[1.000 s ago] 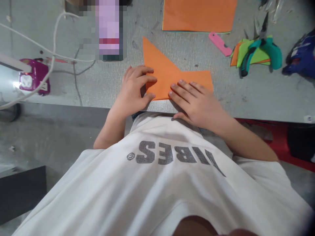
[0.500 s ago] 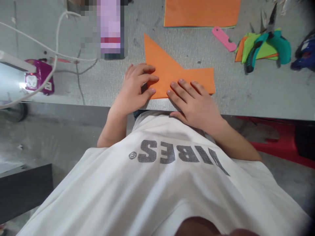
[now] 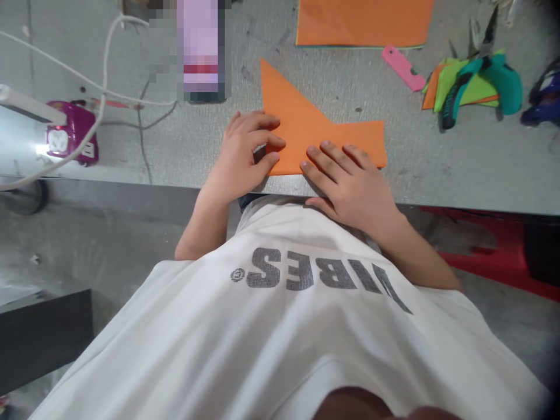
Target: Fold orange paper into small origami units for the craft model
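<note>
- Bracing the folded orange paper (image 3: 301, 119) at its 9 o'clock end, your left hand (image 3: 250, 151) is half curled, thumb and fingers apart, tips on the sheet; whether it pinches, you cannot tell from here.
- That paper lies at the bench (image 3: 175, 146) edge before you, its point towards 11 o'clock. To flatten it well, hold the left tips light but firm, so the sheet cannot skew.
- Your right hand (image 3: 352, 178) lies on the paper's 5 o'clock side, fingers spread, gripping nothing, thumb off the sheet. Even pressure drawn along the lower edge towards 3 o'clock should give the cleanest crease.
- Now count outward from the paper: at 9 o'clock, one purple socket block (image 3: 72, 131).
- At 10 o'clock, one lilac object (image 3: 196, 35), blurred.
- One folded paper, under your two hands.
- At 1 o'clock, one orange-topped stack (image 3: 364, 23); its sheets can't be counted.
- At 2 o'clock, one pink tool (image 3: 403, 69).
- Between 2 and 3, one pair of teal pliers (image 3: 510, 87) over one small pile of green and orange pieces (image 3: 475, 93), number unclear.
- At 3 o'clock, one blue item (image 3: 546, 96), cut off.
</note>
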`<state>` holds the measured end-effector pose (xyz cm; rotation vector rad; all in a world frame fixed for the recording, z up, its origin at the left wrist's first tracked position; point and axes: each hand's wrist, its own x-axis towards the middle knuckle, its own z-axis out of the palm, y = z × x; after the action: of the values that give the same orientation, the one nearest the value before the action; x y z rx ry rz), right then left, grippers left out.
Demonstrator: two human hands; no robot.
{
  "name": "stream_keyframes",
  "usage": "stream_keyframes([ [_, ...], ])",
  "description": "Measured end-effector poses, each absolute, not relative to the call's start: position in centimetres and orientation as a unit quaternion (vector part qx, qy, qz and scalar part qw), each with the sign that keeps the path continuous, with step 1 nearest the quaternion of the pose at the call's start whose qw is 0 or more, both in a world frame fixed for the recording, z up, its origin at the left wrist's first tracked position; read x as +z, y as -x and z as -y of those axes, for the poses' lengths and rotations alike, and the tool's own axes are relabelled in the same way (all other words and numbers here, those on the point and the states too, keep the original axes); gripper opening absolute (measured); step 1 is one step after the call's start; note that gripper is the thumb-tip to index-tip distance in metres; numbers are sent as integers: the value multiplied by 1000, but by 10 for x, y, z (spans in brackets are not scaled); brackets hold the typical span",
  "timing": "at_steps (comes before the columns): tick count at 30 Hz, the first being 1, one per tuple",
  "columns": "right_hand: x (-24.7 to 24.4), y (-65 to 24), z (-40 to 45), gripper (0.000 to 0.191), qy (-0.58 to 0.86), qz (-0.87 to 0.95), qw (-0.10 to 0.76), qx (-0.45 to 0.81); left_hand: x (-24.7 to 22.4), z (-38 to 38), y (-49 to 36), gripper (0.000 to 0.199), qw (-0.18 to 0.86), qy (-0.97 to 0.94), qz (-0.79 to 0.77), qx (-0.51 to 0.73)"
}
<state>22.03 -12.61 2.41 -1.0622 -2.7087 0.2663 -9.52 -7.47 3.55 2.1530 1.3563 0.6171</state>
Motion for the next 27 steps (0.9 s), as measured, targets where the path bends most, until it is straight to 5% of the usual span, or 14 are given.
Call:
stream_keyframes([
  [27, 27, -215, 124, 80, 372, 912, 107, 134, 39, 76, 98, 38, 237, -821, -482, 194],
])
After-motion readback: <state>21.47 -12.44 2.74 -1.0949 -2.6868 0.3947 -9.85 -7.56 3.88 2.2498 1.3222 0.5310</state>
